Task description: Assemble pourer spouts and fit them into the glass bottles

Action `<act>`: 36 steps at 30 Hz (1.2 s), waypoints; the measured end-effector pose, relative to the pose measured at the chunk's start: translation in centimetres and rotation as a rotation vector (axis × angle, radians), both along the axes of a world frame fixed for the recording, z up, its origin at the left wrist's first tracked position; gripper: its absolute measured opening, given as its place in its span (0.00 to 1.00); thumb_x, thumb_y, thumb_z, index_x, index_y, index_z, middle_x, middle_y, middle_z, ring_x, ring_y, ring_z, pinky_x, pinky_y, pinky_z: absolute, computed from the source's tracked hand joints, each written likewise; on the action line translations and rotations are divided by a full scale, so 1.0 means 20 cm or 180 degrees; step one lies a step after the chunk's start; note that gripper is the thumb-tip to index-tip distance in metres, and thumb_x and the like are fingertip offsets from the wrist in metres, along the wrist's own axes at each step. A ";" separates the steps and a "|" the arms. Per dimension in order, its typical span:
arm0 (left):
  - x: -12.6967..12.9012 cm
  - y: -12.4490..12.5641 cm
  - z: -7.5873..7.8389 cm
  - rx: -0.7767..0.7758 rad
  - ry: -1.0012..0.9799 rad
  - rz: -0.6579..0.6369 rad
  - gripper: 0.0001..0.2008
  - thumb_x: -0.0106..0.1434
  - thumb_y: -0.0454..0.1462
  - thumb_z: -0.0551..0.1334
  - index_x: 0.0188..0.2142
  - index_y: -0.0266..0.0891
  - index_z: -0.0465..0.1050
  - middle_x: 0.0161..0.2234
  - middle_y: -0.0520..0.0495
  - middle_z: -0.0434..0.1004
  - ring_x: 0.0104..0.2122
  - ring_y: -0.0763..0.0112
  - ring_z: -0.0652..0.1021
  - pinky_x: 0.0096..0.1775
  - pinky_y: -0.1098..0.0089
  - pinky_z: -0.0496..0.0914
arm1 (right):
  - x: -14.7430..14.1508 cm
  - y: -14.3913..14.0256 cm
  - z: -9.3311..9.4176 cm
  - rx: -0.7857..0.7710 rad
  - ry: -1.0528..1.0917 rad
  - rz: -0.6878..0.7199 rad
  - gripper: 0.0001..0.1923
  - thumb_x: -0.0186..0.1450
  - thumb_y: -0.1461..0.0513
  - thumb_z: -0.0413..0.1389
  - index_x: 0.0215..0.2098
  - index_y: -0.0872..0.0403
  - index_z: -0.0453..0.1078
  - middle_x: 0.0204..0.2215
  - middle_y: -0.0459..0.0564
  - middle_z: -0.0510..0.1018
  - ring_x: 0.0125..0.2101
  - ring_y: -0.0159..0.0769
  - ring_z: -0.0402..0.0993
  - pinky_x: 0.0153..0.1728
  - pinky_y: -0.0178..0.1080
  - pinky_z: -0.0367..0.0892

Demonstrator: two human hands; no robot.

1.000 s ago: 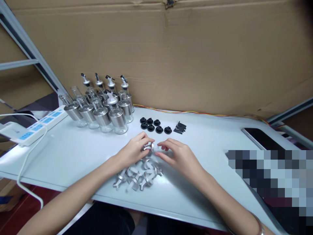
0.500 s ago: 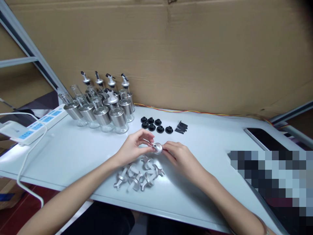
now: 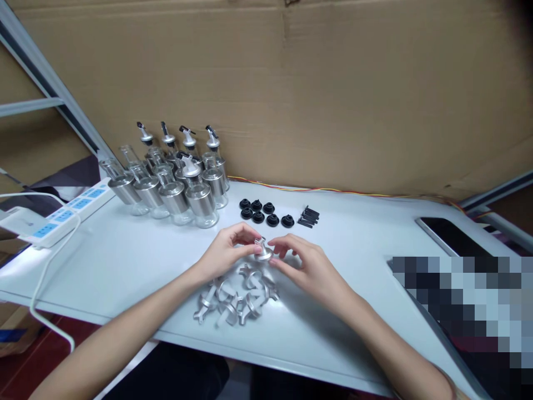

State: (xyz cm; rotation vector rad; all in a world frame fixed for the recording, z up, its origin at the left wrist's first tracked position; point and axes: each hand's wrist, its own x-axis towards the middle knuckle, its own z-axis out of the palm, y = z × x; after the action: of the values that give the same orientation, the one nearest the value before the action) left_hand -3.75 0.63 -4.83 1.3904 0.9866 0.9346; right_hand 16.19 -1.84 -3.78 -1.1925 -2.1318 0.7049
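While left hand (image 3: 226, 249) pinches metal spout (image 3: 262, 253) by neck just beyond loose spout pile (image 3: 251, 305), likely baring rim (image 3: 264, 258), right hand (image 3: 306, 258) curls beside it, cannot tell whether gripping; black stoppers (image 3: 272, 220) sit farther beyond pile, apparently grouped for reach.

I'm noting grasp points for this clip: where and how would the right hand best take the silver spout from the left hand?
Probably by the rim of its flange, from the right. The left hand pinches the spout higher up, from the left, while the wide round flange flares out below, its right edge close to the right hand's fingertips.
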 end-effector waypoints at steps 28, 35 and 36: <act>0.00 -0.02 0.00 -0.0076 -0.0257 -0.0537 0.20 0.49 0.32 0.72 0.40 0.37 0.69 0.40 0.46 0.79 0.40 0.67 0.79 0.44 0.65 0.71 | 0.00 0.00 -0.01 -0.0197 0.0594 -0.0116 0.01 0.61 0.64 0.59 0.32 0.52 0.71 0.30 0.47 0.81 0.32 0.38 0.79 0.36 0.39 0.72; -0.01 -0.01 -0.01 -0.0185 -0.0068 -0.0344 0.20 0.46 0.31 0.73 0.38 0.36 0.71 0.35 0.48 0.80 0.37 0.68 0.80 0.43 0.64 0.72 | 0.03 0.02 0.02 -0.0247 0.0191 0.0142 0.05 0.64 0.65 0.55 0.37 0.51 0.73 0.36 0.47 0.82 0.36 0.38 0.79 0.41 0.41 0.71; 0.00 -0.01 -0.01 -0.0206 -0.0035 -0.0284 0.20 0.45 0.31 0.72 0.38 0.36 0.71 0.34 0.48 0.79 0.36 0.68 0.79 0.43 0.64 0.72 | 0.04 0.03 0.02 -0.0194 0.0127 0.0137 0.06 0.65 0.65 0.54 0.37 0.51 0.73 0.37 0.47 0.82 0.37 0.39 0.78 0.42 0.42 0.71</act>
State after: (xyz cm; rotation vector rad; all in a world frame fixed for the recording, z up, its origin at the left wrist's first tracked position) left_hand -3.83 0.46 -5.07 1.3625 0.9310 0.8363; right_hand 16.94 -1.33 -3.32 -1.1574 -2.1223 0.8116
